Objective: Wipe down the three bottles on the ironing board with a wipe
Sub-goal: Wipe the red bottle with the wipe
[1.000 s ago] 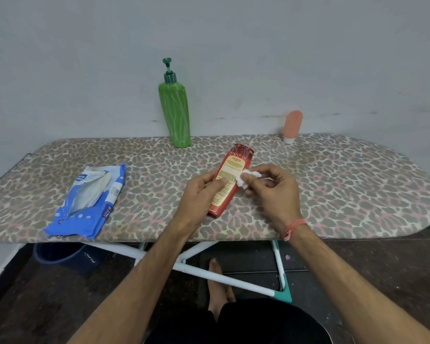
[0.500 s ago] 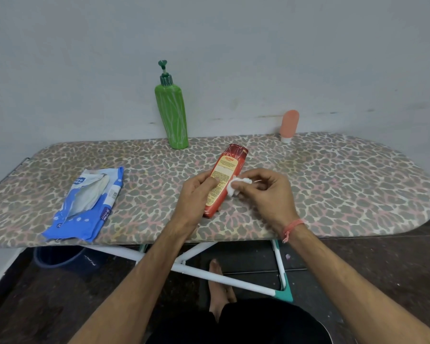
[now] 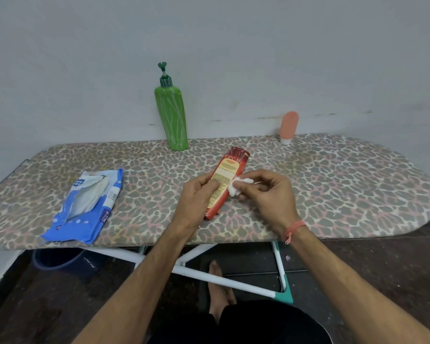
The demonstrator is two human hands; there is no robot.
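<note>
At the centre of the frame, on the leopard-print ironing board (image 3: 333, 184), the left hand (image 3: 196, 197) closes around the lower half of a red plastic bottle with a yellow label (image 3: 230, 175), thumb pressed on the label. The right hand (image 3: 266, 192) pinches a small bunched white wipe (image 3: 238, 186) against the bottle's right edge. This looks like the first bottle being wiped. Next, turning it should expose unwiped sides; the tall green pump bottle (image 3: 173, 115) and small peach tube (image 3: 288, 126) wait upper centre and upper right.
</note>
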